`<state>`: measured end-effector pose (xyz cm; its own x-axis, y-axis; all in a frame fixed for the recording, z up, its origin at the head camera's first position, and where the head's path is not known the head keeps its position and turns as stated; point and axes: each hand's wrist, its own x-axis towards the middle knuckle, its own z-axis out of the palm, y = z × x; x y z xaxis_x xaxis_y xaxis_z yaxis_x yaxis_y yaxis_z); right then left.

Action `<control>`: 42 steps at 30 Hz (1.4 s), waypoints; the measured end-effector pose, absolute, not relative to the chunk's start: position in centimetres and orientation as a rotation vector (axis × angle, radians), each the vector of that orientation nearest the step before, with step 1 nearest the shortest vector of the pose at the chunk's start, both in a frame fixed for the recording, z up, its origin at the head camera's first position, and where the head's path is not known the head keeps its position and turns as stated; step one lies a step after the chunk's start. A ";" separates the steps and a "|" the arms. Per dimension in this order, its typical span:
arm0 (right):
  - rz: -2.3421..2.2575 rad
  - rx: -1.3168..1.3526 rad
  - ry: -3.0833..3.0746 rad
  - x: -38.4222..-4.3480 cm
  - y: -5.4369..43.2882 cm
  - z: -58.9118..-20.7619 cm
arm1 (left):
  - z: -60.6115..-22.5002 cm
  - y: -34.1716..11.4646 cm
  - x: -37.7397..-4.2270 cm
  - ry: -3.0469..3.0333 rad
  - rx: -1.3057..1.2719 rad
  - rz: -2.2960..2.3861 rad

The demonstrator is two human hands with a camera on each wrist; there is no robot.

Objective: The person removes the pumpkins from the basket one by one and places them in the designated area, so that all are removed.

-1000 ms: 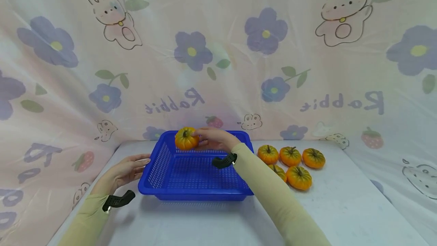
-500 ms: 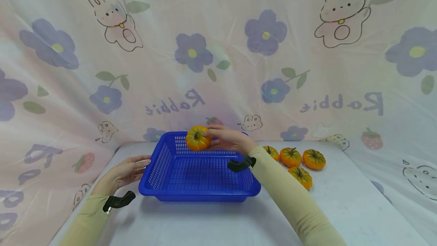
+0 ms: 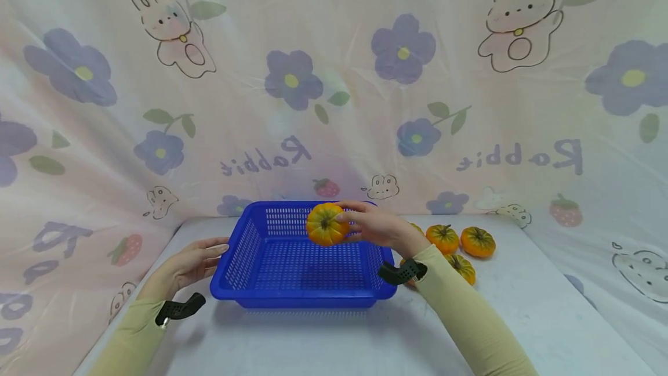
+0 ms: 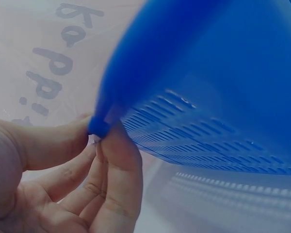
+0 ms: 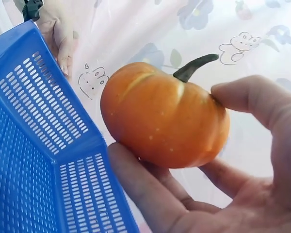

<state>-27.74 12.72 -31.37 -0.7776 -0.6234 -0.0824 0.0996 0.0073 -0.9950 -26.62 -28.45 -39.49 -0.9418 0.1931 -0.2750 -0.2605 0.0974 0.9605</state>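
Observation:
A small orange pumpkin (image 3: 326, 224) with a dark green stem is held over the right half of a blue plastic basket (image 3: 305, 295). My right hand (image 3: 377, 226) grips it, thumb near the stem and fingers under its side, as the right wrist view shows with the pumpkin (image 5: 165, 116) up close. At the basket's left side my left hand (image 3: 190, 263) pinches the rim; in the left wrist view the thumb and fingers of the left hand (image 4: 82, 179) meet at the rim's edge. The basket's mesh floor shows with nothing lying on it.
On the white table (image 3: 527, 306), right of the basket, sit several more small pumpkins, including one (image 3: 478, 242) at the far right; my right forearm partly covers others. A printed rabbit-and-flower curtain (image 3: 344, 132) hangs behind the table.
My right hand has carried the pumpkin rightward and slightly lower, from the basket's back left toward its right half. The left hand has stayed at the rim.

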 end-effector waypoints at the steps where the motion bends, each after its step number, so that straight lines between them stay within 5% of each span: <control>1: -1.823 -0.539 1.783 -27.6 13.0 -31.5 | -39.5 -28.5 -26.6 2.052 -0.062 1.907; 42: -2.059 -0.206 1.998 -24.2 33.9 -37.3 | -39.9 -29.2 -26.8 2.014 -0.016 1.954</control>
